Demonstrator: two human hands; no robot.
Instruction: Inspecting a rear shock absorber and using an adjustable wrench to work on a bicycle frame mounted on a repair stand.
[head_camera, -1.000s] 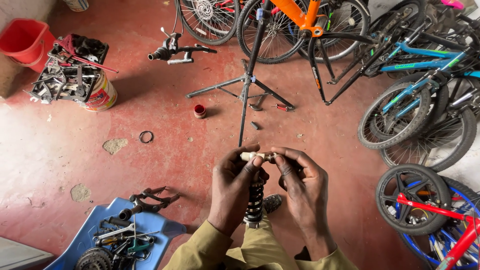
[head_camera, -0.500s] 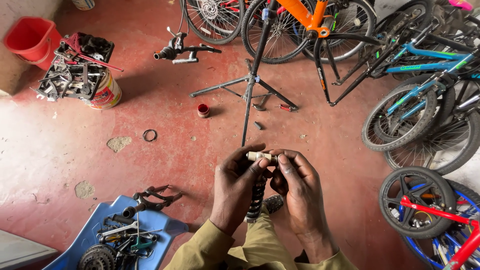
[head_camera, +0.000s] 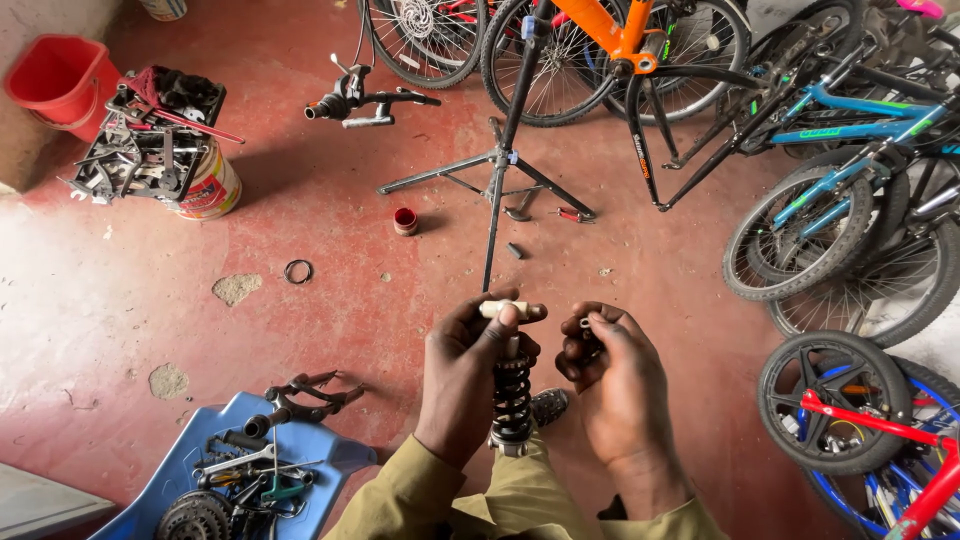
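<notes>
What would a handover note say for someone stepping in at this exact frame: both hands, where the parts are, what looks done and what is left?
Left hand: gripping the upright coil-spring shock absorber by its upper end, thumb over the pale top bushing.
Right hand: off the shock, fingers pinching a small dark part; too small to identify.
Around: repair stand on the red floor ahead, blue tray of tools at lower left, bucket with a crate of parts at upper left, bicycles to the right.
Done: small part appears separate from the shock.
Left: cannot tell whether it is going on or coming off.
</notes>
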